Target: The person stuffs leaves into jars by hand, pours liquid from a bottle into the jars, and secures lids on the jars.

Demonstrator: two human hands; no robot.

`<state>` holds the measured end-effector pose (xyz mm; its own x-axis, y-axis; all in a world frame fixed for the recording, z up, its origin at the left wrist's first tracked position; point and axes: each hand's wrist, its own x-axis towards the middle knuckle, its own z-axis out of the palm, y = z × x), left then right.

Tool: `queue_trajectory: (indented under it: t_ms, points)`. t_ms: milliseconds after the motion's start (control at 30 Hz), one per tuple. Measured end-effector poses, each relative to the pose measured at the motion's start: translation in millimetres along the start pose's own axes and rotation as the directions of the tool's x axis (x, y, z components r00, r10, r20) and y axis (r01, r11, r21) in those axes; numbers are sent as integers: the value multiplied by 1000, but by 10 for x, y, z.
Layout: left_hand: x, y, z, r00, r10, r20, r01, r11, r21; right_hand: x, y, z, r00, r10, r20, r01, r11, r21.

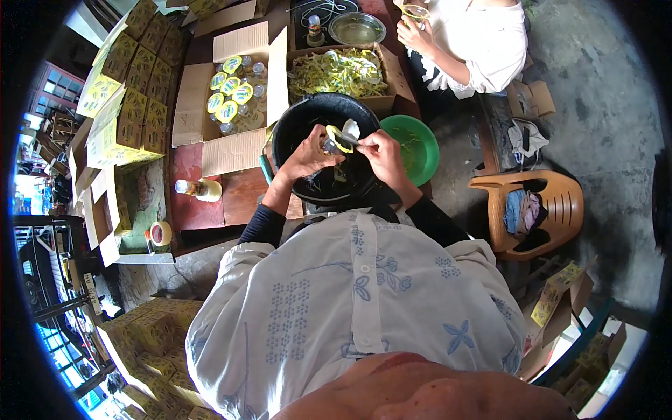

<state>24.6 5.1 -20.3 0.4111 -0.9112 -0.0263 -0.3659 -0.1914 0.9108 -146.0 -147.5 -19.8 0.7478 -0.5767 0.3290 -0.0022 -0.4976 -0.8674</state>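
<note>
Over a black bucket (285, 133), my left hand (308, 155) is wrapped round a small clear bottle (327, 145), mostly hidden by the fingers. A yellow label (337, 130) curls away from the bottle in a loop, with a white piece (351, 129) standing up beside it. My right hand (383, 155) pinches the label's near end; whether a thin blade is also between those fingers I cannot make out. The bucket's dark inside holds a few small scraps.
Right of the bucket sits a green basin (423, 150). Behind are a carton of yellow-green strips (336, 73) and a carton (192, 119) of bottles with yellow labels (227, 110). A bottle (206, 189) lies at left, near stacked yellow boxes (129, 105). A co-worker (476, 45) and orange chair (567, 210) are right.
</note>
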Motion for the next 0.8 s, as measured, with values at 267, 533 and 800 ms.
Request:
queue_trajectory:
  t_ms: [267,533,800]
  points:
    - [-22,102,27,964,255,-76,-243,959,145,-61,-265,-142,946,-303,115,322,832,-452]
    - [-98,122,140,987,155,35,-154,988,-31,-107,-229,63,872,-476,119,456,698,-552]
    - [-113,205,-26,947,-150,285,262,874,-410,-78,-203,42,899,-411,149,422,725,-544]
